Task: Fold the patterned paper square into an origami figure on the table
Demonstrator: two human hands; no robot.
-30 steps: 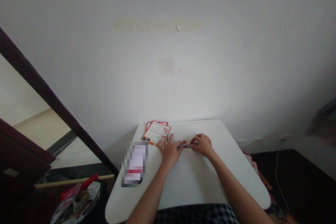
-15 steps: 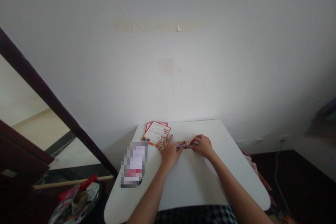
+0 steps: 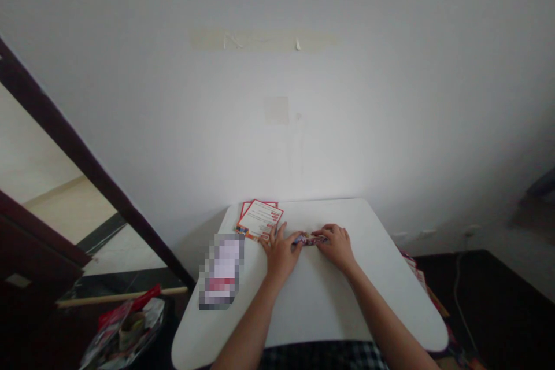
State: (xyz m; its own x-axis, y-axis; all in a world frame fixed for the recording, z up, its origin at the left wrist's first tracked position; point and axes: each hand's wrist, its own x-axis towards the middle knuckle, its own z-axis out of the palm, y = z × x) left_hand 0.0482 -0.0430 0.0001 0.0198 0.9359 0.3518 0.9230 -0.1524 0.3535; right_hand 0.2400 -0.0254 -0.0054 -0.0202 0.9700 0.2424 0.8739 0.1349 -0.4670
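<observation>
A narrow strip of colourful printed paper (image 3: 309, 240), apparently folded, lies across the white table between my two hands. My left hand (image 3: 281, 252) pinches its left end between thumb and index finger, while the other fingers spread toward the leaflets. On its right end, my right hand (image 3: 336, 245) presses with bent fingers and thumb. The fingers cover both ends, so the strip's full length is hidden. Red-bordered printed leaflets (image 3: 261, 218) lie overlapping at the table's back left, just beyond my left fingertips.
On the left of the white table (image 3: 321, 312) is a pixelated oblong item (image 3: 223, 269). A wall (image 3: 277, 156) rises behind the table. Below left stands a bag-lined bin (image 3: 130, 329) with rubbish in it. More printed papers (image 3: 414, 269) show beyond the right edge.
My right fingers have shifted slightly along the strip's right end and lie flatter. My left hand keeps its grip almost unmoved. The view has moved a little.
</observation>
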